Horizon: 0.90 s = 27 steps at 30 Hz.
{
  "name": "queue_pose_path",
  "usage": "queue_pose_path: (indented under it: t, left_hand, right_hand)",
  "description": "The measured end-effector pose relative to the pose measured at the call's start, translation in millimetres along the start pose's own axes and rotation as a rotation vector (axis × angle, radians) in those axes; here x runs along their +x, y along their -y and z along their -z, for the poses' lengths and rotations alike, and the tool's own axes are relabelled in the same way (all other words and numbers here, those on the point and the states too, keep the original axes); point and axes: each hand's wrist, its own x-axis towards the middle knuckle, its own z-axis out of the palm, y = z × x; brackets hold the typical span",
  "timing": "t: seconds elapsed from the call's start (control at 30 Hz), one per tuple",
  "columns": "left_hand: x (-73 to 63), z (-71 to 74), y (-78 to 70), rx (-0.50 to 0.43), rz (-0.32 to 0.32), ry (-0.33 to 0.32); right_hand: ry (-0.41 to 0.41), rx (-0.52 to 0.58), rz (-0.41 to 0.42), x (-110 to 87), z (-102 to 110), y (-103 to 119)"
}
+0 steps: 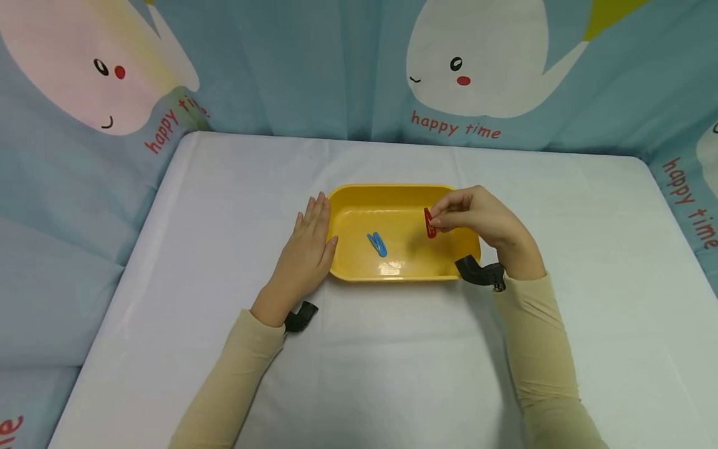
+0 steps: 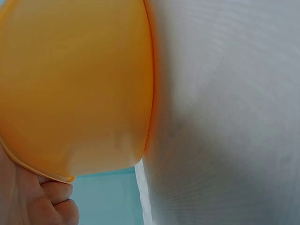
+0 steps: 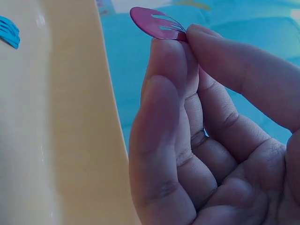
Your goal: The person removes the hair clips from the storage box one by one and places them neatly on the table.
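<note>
Pinching red clip — right fingers, over tray

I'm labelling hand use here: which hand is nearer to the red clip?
Right: the right hand pinches the red clip above the tray, while the left hand is farther off, resting with straight fingers against the tray's left end.

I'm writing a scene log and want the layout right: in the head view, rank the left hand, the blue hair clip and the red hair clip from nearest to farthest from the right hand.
1. Red hair clip: pinched by the right hand.
2. Blue hair clip: in the yellow tray, left of the red one.
3. Left hand: at the tray's left end.
</note>
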Motion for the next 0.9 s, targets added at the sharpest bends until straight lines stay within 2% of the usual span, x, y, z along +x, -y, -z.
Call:
queue_pose_path:
  t: [0.23,0.5,0.9]
  left_hand:
    - [0.7,-1.5,0.4,0.001,-0.003,0.012]
    - [0.8,0.4,1.0,-0.005,-0.001,0.014]
    - [1.8,-0.2,2.1,0.002,-0.009,0.008]
  right_hand:
    - [-0.02,0.048,0.012,-8.6,3,-6]
    - [-0.025,0.076,0.04,-9.6,7,-9]
    - [-0.023,0.072,0.03,-10.2,14,-10]
